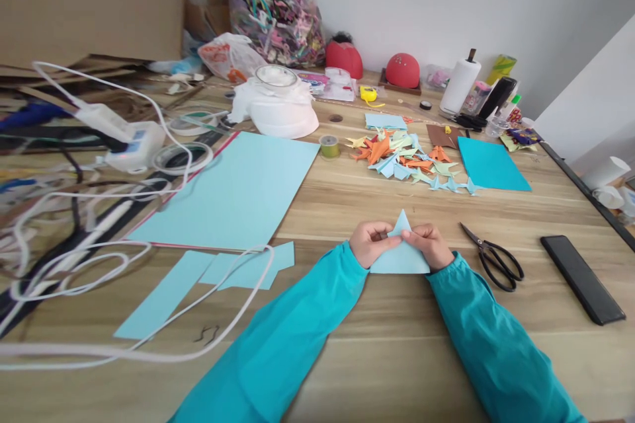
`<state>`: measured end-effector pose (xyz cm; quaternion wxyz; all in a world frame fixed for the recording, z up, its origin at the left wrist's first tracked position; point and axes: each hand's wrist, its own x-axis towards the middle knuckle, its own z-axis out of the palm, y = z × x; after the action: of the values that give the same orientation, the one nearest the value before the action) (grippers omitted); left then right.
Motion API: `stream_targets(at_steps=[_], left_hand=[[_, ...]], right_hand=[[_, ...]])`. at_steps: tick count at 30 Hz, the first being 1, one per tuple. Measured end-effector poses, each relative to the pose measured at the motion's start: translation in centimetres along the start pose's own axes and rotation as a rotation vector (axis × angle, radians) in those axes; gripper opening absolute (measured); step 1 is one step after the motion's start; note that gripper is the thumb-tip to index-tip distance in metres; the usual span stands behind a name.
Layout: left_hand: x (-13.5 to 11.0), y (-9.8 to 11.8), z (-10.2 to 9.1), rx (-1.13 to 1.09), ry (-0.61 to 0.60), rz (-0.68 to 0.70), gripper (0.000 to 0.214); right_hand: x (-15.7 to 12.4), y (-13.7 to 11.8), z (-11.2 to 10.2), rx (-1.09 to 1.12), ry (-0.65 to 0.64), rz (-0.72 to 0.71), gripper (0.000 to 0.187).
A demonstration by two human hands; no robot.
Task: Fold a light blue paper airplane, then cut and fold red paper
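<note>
A small light blue folded paper (401, 259) lies on the wooden table (377, 317), its tip pointing away from me. My left hand (371, 242) pinches its left side with curled fingers. My right hand (432, 244) pinches its right side the same way. Both arms wear teal sleeves. Black scissors (493, 258) lie just right of my right hand.
A large light blue sheet (238, 192) and cut strips (208, 277) lie to the left, with white cables (124, 258) over them. A pile of folded paper figures (407, 162), a teal sheet (491, 164) and a thread spool (329, 146) lie beyond. A black phone (581, 277) rests at right.
</note>
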<state>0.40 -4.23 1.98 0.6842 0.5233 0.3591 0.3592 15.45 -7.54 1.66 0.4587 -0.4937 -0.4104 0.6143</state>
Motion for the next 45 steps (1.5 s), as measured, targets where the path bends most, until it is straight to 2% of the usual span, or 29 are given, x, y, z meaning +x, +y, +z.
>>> stream_targets(at_steps=[9, 17, 24, 29, 32, 35, 39, 42, 45], left_hand=[[-0.1, 0.1, 0.0, -0.019, -0.036, -0.025, 0.036], [0.2, -0.3, 0.1, -0.01, -0.068, -0.051, 0.039], [0.3, -1.3, 0.2, -0.174, -0.054, -0.091, 0.043], [0.4, -0.7, 0.2, -0.159, -0.014, 0.032, 0.037], [0.6, -0.5, 0.1, -0.205, -0.018, 0.059, 0.036], [0.9, -0.7, -0.1, -0.222, 0.015, 0.046, 0.035], [1.2, -0.8, -0.2, -0.38, 0.133, 0.036, 0.042], [1.3, -0.7, -0.1, -0.447, 0.199, 0.028, 0.046], [1.3, -0.9, -0.1, -0.345, 0.189, 0.024, 0.045]], right_hand=[[-0.1, -0.3, -0.1, -0.071, -0.035, 0.006, 0.043], [0.1, 0.1, -0.3, -0.049, -0.012, -0.021, 0.043], [0.0, -0.2, -0.2, -0.057, 0.007, 0.006, 0.042], [0.0, 0.0, -0.3, -0.033, 0.018, 0.014, 0.04], [0.1, 0.0, -0.3, -0.014, 0.005, 0.0, 0.041], [0.2, -0.3, -0.1, 0.154, 0.051, -0.03, 0.051], [0.4, -0.4, 0.2, 0.34, 0.127, -0.082, 0.058], [0.6, 0.4, 0.2, 0.238, 0.093, -0.126, 0.046], [0.8, 1.2, 0.1, 0.089, 0.118, -0.151, 0.034]])
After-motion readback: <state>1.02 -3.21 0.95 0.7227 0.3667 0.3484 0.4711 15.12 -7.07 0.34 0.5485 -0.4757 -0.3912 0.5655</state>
